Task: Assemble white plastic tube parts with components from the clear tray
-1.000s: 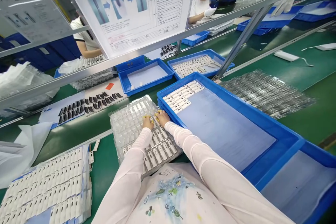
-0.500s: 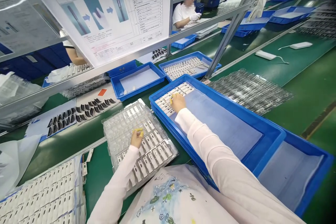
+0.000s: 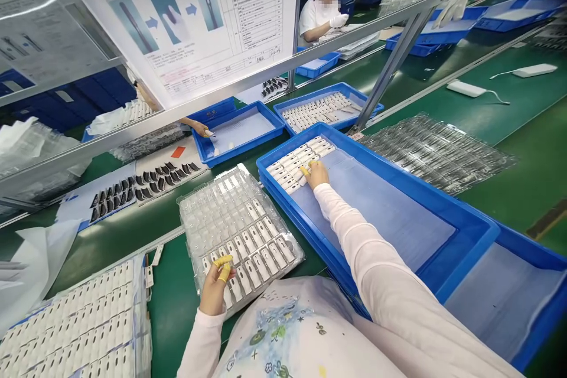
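Note:
My left hand (image 3: 215, 288), with yellow finger covers, is over the near left part of a clear plastic blister tray (image 3: 208, 212). Its fingers are curled in a pinch; what lies between them, if anything, I cannot make out. White plastic parts (image 3: 268, 260) with dark oval holes fill the tray's nearer pockets, while many farther pockets hold none. Inside the large blue bin (image 3: 376, 168), my right hand (image 3: 317, 175) has its yellow-covered fingertips closed on a white plastic part at the near right end of the laid-out rows (image 3: 290, 160).
More white parts fill a stack of trays (image 3: 75, 319) at lower left. Dark curved pieces (image 3: 148, 183) lie beyond the blister tray. Another person's hand (image 3: 201, 128) reaches into a small blue bin (image 3: 243, 130). Empty clear trays (image 3: 438, 150) lie right of a metal post (image 3: 394, 65).
My left hand has moved nearer to me, toward the tray's near left side. The right hand stays at the rows in the bin. Another person's hand has appeared at the small bin.

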The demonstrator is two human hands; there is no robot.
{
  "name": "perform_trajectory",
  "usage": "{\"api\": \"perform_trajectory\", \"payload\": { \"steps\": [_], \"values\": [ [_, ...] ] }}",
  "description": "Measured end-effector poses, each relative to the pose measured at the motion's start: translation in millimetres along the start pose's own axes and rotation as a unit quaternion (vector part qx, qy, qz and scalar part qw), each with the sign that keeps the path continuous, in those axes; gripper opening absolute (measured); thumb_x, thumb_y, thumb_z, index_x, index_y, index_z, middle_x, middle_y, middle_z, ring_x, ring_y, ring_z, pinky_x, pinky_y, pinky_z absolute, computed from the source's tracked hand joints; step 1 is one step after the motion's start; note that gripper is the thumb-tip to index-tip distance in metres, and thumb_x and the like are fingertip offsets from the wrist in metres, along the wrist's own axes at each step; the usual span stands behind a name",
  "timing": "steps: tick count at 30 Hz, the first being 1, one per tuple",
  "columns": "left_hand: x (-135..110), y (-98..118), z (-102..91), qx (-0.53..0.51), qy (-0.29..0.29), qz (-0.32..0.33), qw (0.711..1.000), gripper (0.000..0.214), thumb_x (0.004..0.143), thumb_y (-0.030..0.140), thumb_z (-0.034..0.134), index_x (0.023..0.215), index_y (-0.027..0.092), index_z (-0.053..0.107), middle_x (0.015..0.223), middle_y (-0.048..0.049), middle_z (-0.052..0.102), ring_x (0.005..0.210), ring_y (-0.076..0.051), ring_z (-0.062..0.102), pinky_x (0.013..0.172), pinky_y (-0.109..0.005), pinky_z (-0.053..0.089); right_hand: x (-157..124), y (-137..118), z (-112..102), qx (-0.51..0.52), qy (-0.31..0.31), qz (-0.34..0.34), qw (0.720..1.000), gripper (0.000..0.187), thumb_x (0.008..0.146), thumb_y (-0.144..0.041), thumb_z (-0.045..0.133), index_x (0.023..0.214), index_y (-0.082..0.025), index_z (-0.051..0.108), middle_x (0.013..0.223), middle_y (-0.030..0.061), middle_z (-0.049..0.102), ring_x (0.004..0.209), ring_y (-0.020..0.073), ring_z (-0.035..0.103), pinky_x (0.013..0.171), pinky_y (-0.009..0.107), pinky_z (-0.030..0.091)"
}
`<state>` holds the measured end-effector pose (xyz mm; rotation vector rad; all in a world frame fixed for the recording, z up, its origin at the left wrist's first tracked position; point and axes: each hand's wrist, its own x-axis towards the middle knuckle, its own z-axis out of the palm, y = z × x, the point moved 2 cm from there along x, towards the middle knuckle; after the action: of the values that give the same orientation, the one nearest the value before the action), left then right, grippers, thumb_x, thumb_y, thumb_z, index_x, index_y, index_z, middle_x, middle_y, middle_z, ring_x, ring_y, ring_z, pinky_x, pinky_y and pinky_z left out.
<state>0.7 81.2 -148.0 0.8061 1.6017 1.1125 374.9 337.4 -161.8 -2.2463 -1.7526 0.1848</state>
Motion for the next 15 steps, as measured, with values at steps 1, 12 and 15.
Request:
{"api": "perform_trajectory", "payload": {
  "steps": [1,12,15],
  "values": [
    [-3.4,5.3,6.2,-0.006,-0.010,0.004,1.000,0.050,0.063,0.062,0.079,0.092,0.021,0.071,0.082,-0.0029,0.069,0.072,-0.019,0.067,0.076,-0.038,0.057,0.7,-1.7,-4.1,0.011,0.001,-0.017,1.000,0.035,0.100,-0.035,0.044,0.115,-0.008,0.061,0.114,0.0211,0.065,0.104,0.0290,0.058,0.088,0.036,0.041],
    [-28.7,81.9,54.7,0.017,-0.108,0.155,0.982,0.034,0.086,0.053,0.066,0.100,0.023,0.071,0.106,-0.0081,0.068,0.090,-0.021,0.066,0.090,-0.041,0.054,-52.4,-78.1,-95.5,0.113,0.093,-0.199,0.969,0.023,0.100,-0.034,0.049,0.093,-0.017,0.063,0.097,0.0132,0.067,0.086,0.0242,0.061,0.075,0.032,0.045],
    [-31.8,95.2,60.4,0.075,-0.086,0.228,0.967,0.032,0.093,0.042,0.060,0.120,0.026,0.065,0.131,-0.0111,0.060,0.123,-0.026,0.056,0.108,-0.047,0.044,-106.7,-108.4,-131.3,0.218,0.120,-0.326,0.912,0.024,0.101,-0.036,0.051,0.085,-0.020,0.060,0.083,0.0056,0.066,0.076,0.0178,0.061,0.071,0.028,0.047]
  ]
}}
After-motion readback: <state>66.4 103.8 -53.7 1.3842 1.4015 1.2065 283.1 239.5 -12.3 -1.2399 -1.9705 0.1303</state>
